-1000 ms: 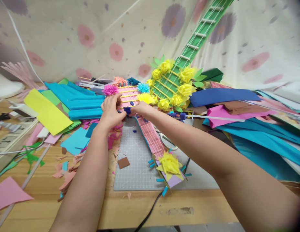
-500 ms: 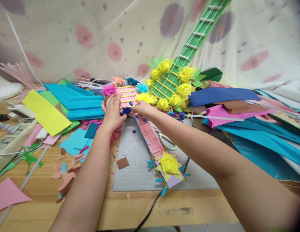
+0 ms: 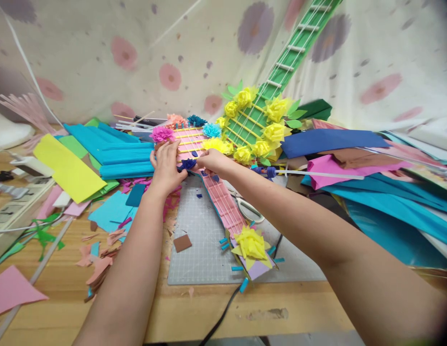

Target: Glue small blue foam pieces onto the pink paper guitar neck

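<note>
A pink paper guitar [image 3: 223, 202] lies on a grey cutting mat [image 3: 202, 250], with a yellow paper flower [image 3: 250, 244] on its near end. A small dark blue paper flower [image 3: 188, 164] sits at the lower edge of the guitar's body. My right hand [image 3: 213, 161] pinches this flower from the right, fingers curled. My left hand [image 3: 167, 165] lies on the guitar body just left of it, fingers stretched forward and thumb beside the flower. Pink, orange, dark teal and light blue flowers edge the body's far side.
A green paper guitar [image 3: 250, 122] ringed with yellow flowers leans on the flowered cloth behind. Blue, yellow and pink paper sheets pile up left and right. Scissors [image 3: 247, 209] lie by the pink neck. Paper scraps litter the wooden table [image 3: 194, 312]; a black cable [image 3: 223, 312] runs off its front edge.
My left hand has gone from a pinch at the blue flower to lying with its fingers stretched over the guitar body. The flower and my right hand have shifted slightly farther away.
</note>
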The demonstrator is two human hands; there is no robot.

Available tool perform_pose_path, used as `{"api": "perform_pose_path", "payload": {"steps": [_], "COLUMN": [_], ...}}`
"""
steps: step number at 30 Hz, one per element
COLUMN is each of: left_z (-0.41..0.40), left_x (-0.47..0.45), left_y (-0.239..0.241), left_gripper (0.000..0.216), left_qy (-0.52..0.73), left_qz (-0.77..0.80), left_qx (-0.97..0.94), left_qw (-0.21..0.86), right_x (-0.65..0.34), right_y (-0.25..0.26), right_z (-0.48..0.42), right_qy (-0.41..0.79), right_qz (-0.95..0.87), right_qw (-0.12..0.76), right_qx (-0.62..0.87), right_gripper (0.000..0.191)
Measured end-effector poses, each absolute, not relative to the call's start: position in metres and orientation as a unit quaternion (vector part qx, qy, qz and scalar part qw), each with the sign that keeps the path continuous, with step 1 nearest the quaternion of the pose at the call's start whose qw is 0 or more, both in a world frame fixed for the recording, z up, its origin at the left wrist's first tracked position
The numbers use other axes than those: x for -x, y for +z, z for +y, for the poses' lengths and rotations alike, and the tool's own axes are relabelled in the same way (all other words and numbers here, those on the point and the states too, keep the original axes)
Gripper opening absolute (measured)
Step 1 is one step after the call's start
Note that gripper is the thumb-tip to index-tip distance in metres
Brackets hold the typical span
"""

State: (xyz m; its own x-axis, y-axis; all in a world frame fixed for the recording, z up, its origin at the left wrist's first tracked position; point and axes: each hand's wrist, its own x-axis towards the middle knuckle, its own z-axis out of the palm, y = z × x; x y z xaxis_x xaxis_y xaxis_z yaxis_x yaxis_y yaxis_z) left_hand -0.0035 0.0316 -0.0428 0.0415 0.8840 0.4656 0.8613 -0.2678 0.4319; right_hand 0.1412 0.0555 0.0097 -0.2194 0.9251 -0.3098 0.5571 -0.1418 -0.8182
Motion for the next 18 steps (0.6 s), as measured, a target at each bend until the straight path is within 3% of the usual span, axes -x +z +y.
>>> {"api": "perform_pose_path", "payload": {"steps": [7,14,18], "left_z": [0.030,0.030,0.030], "left_x": [0.010,0.007,-0.004], "left_y": [-0.029,-0.016,-0.019], "left_gripper": [0.071,0.021,0.015], "left_qy": [0.399,0.577,0.566], "left_qz": [0.580,0.602,0.582], "left_qx": [-0.710,-0.548,-0.582], "left_qw": [0.004,-0.061,-0.051], "right_x": [-0.159,-0.210,-0.241], "right_y": [0.021,0.007,-0.008], "right_z": [0.051,0.037,0.023], "right_qy": [0.488,0.478,0.490], "right_qz": [-0.589,-0.572,-0.597], "right_qw": [0.256,0.341,0.318], "right_qx": [0.591,0.573,0.550], "right_gripper": [0.024,0.017,0.008]}}
